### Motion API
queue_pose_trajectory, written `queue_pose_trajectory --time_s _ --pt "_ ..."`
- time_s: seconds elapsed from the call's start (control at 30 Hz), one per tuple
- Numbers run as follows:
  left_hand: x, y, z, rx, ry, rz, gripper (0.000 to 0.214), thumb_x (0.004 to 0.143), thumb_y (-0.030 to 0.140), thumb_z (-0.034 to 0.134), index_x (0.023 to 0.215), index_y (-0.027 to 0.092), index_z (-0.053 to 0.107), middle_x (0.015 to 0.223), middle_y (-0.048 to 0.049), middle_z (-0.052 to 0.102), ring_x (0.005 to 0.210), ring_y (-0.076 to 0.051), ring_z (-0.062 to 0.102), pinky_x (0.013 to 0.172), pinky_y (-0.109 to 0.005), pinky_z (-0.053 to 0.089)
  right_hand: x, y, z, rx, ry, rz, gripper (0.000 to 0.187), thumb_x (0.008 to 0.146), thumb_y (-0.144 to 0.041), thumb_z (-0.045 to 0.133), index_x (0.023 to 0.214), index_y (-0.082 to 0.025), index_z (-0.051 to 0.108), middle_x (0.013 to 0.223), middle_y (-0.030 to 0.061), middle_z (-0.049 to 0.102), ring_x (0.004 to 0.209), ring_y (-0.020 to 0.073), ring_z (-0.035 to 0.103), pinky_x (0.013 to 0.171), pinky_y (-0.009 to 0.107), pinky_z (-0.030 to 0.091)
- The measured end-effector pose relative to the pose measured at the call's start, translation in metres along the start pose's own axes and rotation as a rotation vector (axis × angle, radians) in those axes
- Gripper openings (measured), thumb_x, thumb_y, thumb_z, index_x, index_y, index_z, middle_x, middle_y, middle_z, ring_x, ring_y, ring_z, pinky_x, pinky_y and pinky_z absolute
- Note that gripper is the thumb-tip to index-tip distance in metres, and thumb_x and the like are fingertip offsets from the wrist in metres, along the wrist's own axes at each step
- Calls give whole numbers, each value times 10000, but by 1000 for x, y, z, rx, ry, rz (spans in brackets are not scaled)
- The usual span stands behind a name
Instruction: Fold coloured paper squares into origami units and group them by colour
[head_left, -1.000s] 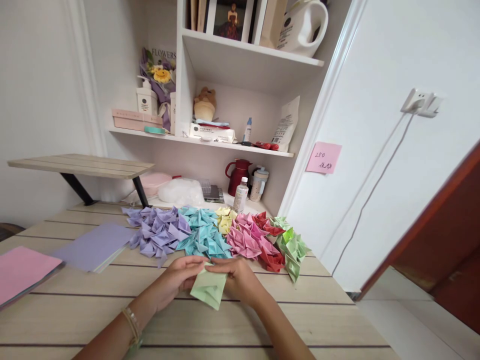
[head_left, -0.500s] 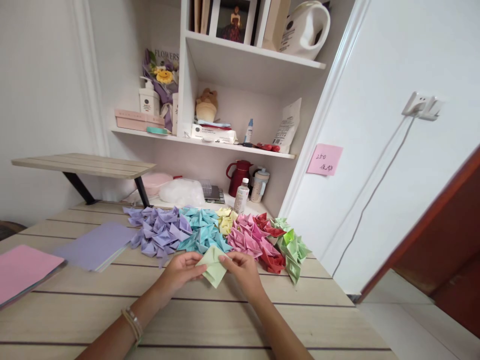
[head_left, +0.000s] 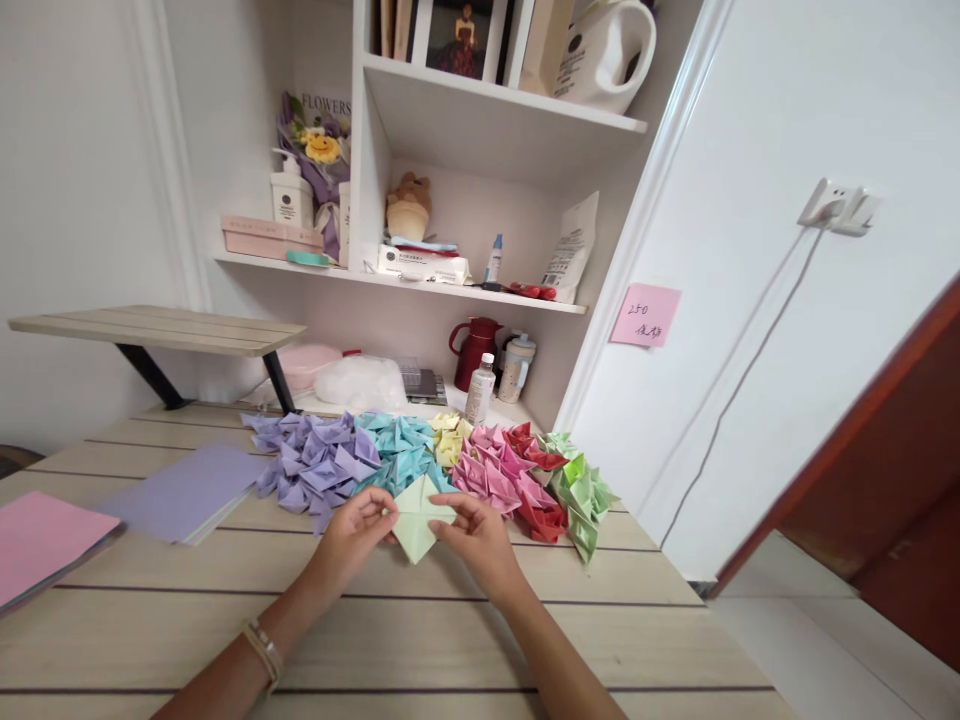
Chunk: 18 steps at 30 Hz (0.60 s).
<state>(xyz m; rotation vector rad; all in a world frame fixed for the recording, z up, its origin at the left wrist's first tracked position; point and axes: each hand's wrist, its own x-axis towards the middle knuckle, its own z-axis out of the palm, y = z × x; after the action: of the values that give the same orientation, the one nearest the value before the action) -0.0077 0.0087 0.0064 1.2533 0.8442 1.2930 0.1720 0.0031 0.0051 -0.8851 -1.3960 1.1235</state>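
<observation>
A pale green sheet of origami paper (head_left: 417,522), creased and turned like a diamond, is held up between both hands over the table. My left hand (head_left: 358,530) pinches its left corner. My right hand (head_left: 474,540) grips its right side, thumb in front on the paper. Just beyond lie heaps of folded paper pieces: purple (head_left: 319,465), blue (head_left: 401,450), yellow (head_left: 448,440), pink (head_left: 491,468), red (head_left: 541,518) and green (head_left: 585,500). Parts of the blue heap are hidden behind the held paper.
Purple paper sheets (head_left: 180,490) and a pink stack (head_left: 49,545) lie on the slatted table (head_left: 360,640) at left. A small raised shelf (head_left: 157,330) stands behind them. At the back are a plastic bottle (head_left: 480,392), a red jug (head_left: 474,355) and a cup (head_left: 517,368).
The green paper has been opened out or turned, now showing a wider diamond with crossing creases. Both hands have shifted slightly left in view, and the right fingers have moved along its edge.
</observation>
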Motion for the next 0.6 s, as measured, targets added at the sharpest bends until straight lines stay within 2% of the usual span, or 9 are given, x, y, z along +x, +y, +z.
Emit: queue_pose_trajectory --time_s 0.17,0.33,0.47,0.6 --pt "-2 3 0 70 37 -14 223 638 290 677 800 147 622 714 -34 667 632 -162 611 581 -242 475 0 2 1 18 19 13 368 589 -294 722 918 -144 653 616 -14 574 481 77 447 478 212 407" --pt "-5 4 2 16 -12 -53 304 580 230 730 850 140 622 817 -60 698 759 -186 632 689 -274 484 -1 1 2 65 20 6 368 609 -298 714 942 -152 660 751 34 666 573 129 563 579 276 481" --pt "-5 3 3 15 -8 -76 383 520 196 761 866 133 610 839 -74 703 768 -198 640 706 -299 492 -1 3 2 7 9 -10 364 634 -306 698 963 -155 660 769 43 686 593 152 597 584 287 499" --pt "-5 4 5 110 26 -30 386 532 223 749 879 128 611 774 -59 702 726 -191 644 678 -291 501 -1 2 -1 -185 36 -129 298 676 -312 667 945 -186 680 876 71 697 727 209 628 636 313 507"
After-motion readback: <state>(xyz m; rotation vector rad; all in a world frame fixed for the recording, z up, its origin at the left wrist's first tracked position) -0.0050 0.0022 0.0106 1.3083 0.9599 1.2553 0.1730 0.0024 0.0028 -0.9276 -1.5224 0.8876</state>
